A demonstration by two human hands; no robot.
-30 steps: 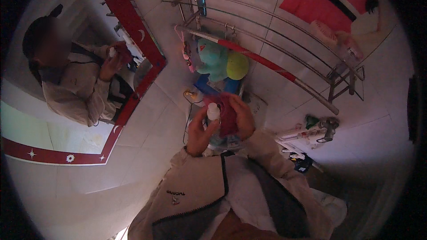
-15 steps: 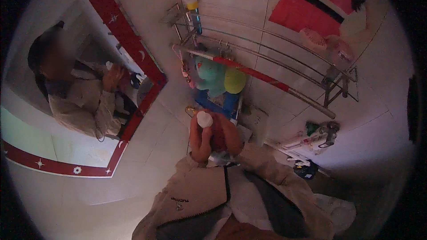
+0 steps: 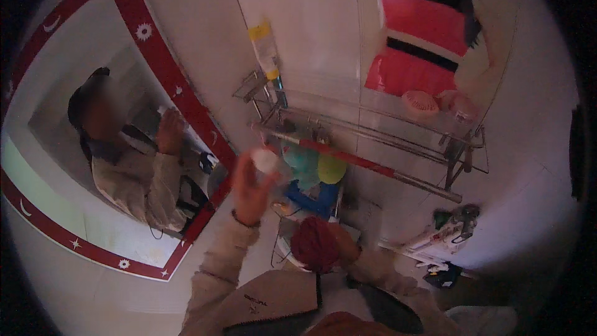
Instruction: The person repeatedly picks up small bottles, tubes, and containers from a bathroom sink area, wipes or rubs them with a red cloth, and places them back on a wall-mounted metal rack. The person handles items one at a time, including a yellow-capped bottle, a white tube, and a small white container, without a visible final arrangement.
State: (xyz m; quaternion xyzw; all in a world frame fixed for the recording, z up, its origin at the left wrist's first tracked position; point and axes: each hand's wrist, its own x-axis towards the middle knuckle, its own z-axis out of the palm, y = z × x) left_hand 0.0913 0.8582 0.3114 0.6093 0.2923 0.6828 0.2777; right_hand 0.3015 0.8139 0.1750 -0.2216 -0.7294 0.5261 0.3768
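The left hand point(image 3: 245, 190) is raised in front of the white tiled wall point(image 3: 311, 31), fingers curled around a small white rounded object point(image 3: 266, 160), perhaps a jar or cap, which sits at the fingertips with its pale top showing. The blur hides how tightly the fingers press on it. The right hand point(image 3: 341, 246) is lower and nearer the body, closed over a dark red bunched cloth-like thing point(image 3: 314, 244); whether that is a rag or a knitted item is not clear.

The white object lies up and to the left of the red bundle, the two well apart, so the left hand alone carries it. It is just below and left of the front left corner of the chrome wire wall shelf point(image 3: 348, 130), and the left hand is by far the nearer hand to that shelf. The object looks roughly round, with no clear long axis.

A yellow-and-white tube point(image 3: 266, 50) stands upright at the shelf's left end. A red-and-silver bar point(image 3: 367, 162) runs along the shelf's front edge, with teal and yellow-green soft items point(image 3: 317, 165) hanging under it. A pink and black striped towel point(image 3: 429, 43) hangs above the shelf's right end. On the left, a red-framed mirror point(image 3: 186, 106) shows the person's reflection.
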